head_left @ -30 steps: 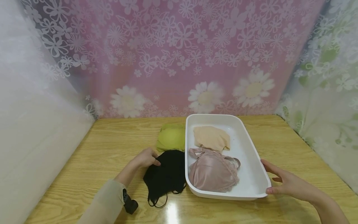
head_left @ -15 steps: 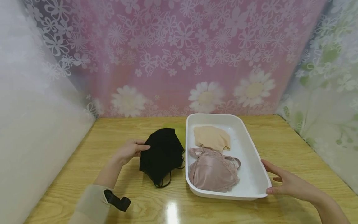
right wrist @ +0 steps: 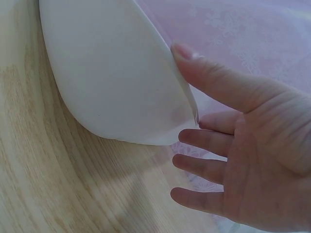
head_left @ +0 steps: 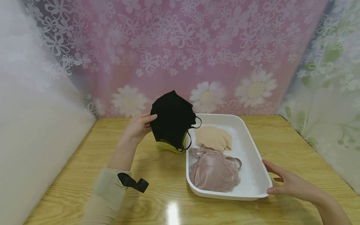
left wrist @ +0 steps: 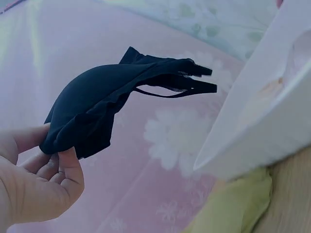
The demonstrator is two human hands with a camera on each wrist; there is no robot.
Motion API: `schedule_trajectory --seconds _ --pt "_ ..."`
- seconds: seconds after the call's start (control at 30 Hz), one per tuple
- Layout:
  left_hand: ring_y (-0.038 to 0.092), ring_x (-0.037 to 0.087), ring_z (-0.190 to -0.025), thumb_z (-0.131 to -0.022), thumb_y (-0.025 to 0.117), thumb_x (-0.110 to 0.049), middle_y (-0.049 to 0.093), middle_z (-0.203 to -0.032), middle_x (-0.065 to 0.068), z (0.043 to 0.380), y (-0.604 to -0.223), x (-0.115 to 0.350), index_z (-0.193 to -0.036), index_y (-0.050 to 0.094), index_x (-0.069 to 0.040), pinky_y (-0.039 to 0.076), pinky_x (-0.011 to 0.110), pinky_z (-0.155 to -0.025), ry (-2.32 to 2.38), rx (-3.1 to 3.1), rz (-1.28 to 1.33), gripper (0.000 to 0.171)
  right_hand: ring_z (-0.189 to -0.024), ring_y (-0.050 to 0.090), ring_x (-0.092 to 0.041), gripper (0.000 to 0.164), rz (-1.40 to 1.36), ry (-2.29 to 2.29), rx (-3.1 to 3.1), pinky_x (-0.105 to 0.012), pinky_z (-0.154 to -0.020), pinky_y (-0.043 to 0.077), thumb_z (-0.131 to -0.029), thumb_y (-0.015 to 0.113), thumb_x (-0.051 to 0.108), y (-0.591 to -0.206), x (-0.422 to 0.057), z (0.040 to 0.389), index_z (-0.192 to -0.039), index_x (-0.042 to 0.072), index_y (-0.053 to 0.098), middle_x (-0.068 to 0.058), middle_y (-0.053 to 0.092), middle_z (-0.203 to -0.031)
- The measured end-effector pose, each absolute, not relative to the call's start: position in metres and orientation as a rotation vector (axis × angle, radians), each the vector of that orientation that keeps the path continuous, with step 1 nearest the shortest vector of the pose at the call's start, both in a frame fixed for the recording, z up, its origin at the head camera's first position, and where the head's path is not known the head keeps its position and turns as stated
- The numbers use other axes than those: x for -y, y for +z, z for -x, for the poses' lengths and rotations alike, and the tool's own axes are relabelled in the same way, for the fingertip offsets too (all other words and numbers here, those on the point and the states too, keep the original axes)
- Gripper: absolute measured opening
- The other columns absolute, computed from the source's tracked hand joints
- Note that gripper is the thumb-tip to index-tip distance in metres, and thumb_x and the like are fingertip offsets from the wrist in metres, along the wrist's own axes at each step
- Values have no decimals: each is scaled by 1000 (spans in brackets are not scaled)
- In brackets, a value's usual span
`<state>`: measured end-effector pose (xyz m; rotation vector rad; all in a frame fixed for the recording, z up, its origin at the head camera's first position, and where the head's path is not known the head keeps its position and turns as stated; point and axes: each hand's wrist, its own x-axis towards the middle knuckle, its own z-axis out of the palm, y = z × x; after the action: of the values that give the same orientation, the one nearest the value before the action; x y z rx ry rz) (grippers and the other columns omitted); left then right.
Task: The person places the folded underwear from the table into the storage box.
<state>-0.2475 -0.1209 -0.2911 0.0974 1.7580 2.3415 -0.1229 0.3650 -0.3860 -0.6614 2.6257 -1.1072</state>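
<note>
- Black bra [head_left: 172, 120]: rounded cup, thin straps loose; hung tilted in the air, pinched at one edge by left fingers [left wrist: 72, 171].
- White tray [head_left: 252, 175]: rectangular, corners rounded; sat open side up on tabletop [head_left: 157, 203].

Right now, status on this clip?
Left hand pinches black bra, raised. Right hand touches white tray at near corner. Possibly in the way: pink bra and beige cloth inside tray.

Strappy bra [head_left: 172, 117]: solid blk. Tray [head_left: 251, 178]: plain wht. Lace-trimmed bra [head_left: 215, 173]: dusty mauve, satin sheen, matching lace. Tray garment [head_left: 213, 137]: plain beige-peach. Table garment [head_left: 166, 147]: plain yel.-grn. Table [head_left: 157, 184]: yel.-brn. w/ wood-grain pattern. Rear sheet [head_left: 168, 34]: pink-purple, wht floral outlines, lg. wht daisies w/ yel. ctrs. R-side sheet [head_left: 332, 84]: whitish w/ grn. leaf motifs, wht flowers. L-side sheet [head_left: 36, 118]: mostly wht. Sleeve [head_left: 108, 187]: pale beige. Wrist cam [head_left: 135, 183]: blk.
</note>
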Motion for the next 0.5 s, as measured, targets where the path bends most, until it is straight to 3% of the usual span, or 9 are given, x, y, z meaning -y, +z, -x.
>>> schedule_trajectory --seconds 0.03,0.17,0.5 --pt "61 13 -78 -95 53 -8 63 -91 2 250 -289 114 -125 49 5 48 23 -70 2351 -1747 -95 33 -112 28 20 85 652 -1111 -2625 -20 -79 44 -83 68 5 -386 -365 123 -146 -6 12 -37 30 -137" --pt "58 14 -73 -94 55 -8 60 -91 5 259 -285 87 -127 50 6 48 24 -67 2382 -1718 -90 36 -112 29 19 84 652 -1124 -2621 -20 -79 44 -83 68 5 -386 -364 123 -146 -5 13 -36 31 -137" --pt "57 17 -73 -90 60 -5 57 -91 9 287 -308 17 -122 54 6 49 25 -69 2447 -1533 42 35 -114 29 18 85 686 -1126 -2661 -21 -80 44 -81 70 6 -388 -363 121 -146 -3 17 -31 35 -136"
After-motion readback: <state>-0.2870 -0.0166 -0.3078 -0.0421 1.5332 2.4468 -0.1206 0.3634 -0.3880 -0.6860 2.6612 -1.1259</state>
